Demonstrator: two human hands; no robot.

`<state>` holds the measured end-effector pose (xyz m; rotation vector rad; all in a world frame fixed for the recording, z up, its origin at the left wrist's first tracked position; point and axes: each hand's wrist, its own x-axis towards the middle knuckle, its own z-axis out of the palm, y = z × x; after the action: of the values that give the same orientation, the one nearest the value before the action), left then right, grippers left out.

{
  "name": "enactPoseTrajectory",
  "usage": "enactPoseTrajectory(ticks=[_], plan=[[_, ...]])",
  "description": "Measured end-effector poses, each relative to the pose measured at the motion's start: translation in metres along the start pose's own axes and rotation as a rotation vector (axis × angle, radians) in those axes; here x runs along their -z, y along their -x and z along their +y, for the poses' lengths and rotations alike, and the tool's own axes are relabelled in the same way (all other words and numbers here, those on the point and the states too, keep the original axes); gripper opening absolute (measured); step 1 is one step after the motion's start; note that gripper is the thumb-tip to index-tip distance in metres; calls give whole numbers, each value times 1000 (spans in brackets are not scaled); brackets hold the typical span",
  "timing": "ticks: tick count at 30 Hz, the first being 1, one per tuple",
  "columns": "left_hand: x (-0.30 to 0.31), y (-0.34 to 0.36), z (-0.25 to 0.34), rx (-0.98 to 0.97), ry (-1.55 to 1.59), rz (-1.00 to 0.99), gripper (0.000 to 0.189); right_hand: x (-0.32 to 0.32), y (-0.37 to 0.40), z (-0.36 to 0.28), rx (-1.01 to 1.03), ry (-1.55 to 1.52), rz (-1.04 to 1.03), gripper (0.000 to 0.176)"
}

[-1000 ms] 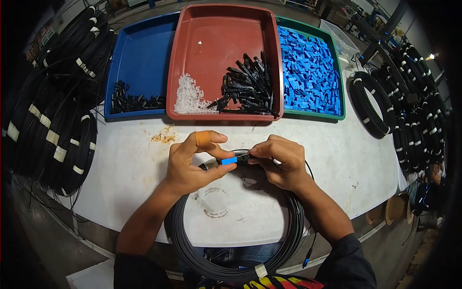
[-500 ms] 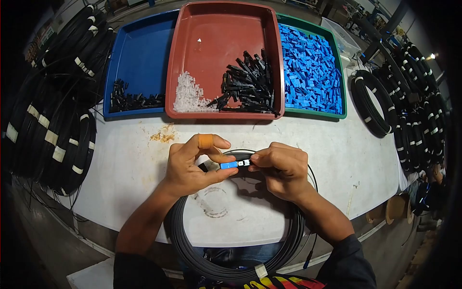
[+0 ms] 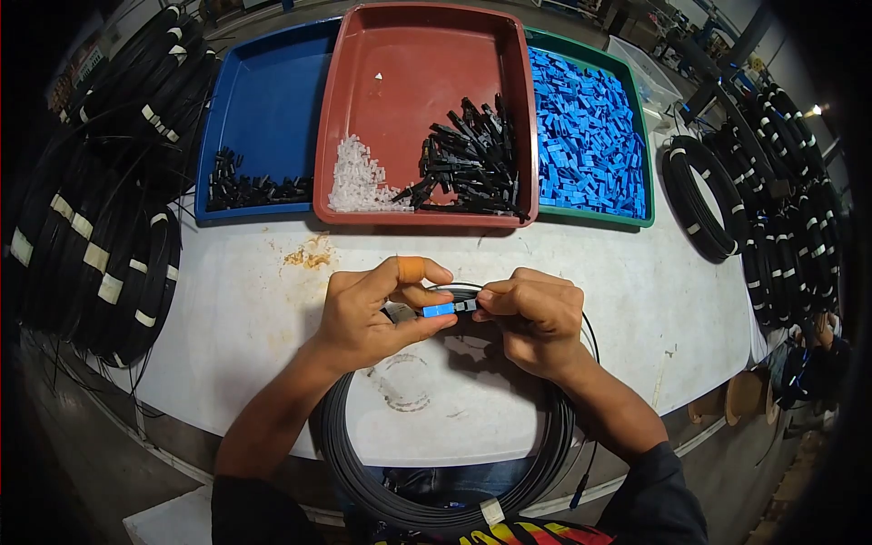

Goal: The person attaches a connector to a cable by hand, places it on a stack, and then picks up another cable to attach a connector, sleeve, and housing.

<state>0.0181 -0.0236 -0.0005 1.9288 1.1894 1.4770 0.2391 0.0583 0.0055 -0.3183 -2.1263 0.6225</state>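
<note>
My left hand (image 3: 368, 313), with an orange wrap on one finger, pinches a small blue connector housing (image 3: 438, 311) between thumb and finger. From the housing's right end sticks a short grey-and-black connector body (image 3: 464, 306). My right hand (image 3: 538, 318) has its fingertips closed on the far end of that body, where the cable joins; its fingers hide the exact grip. Beneath both hands lies a coil of black cable (image 3: 338, 440), overhanging the table's front edge. A loose cable end with a blue-tipped connector (image 3: 576, 499) hangs at the coil's right.
Across the back stand a blue tray (image 3: 263, 100) with black parts, a red tray (image 3: 391, 54) with clear sleeves and black connector parts, and a green tray (image 3: 647, 182) full of blue housings. Taped cable coils (image 3: 91, 245) stack at left; more coils (image 3: 704, 195) stand at right.
Both hands have moved slightly right with the connector. Its body now looks greyer, with less bright white showing. The blue housing stays in my left pinch.
</note>
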Motion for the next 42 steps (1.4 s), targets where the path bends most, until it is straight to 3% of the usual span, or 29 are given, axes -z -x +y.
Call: enactPoseTrajectory(ticks=[7,13,22,25,33,40,42], plan=[[-2,0,-1,-25,-13,-29,42,-2,-1,-2,15,15,-27,32],[-6,3,-5,62,186,112,38,-3,-2,-2,11,26,-29,33],[4,-4,2,-48,-83,14,20,-7,-4,-8,-82,67,-27,26],[2,-6,7,-18,-106,16,16,-7,-5,-6,45,161,18,27],[-2,-7,0,-345,-307,5,19,-4,-6,-4,164,294,-12,21],[-2,-8,5,-404,-345,-56,18,-3,-6,-5,160,255,-88,19],[-2,-5,3,-338,-254,-25,18,-4,-8,-7,197,251,-38,20]])
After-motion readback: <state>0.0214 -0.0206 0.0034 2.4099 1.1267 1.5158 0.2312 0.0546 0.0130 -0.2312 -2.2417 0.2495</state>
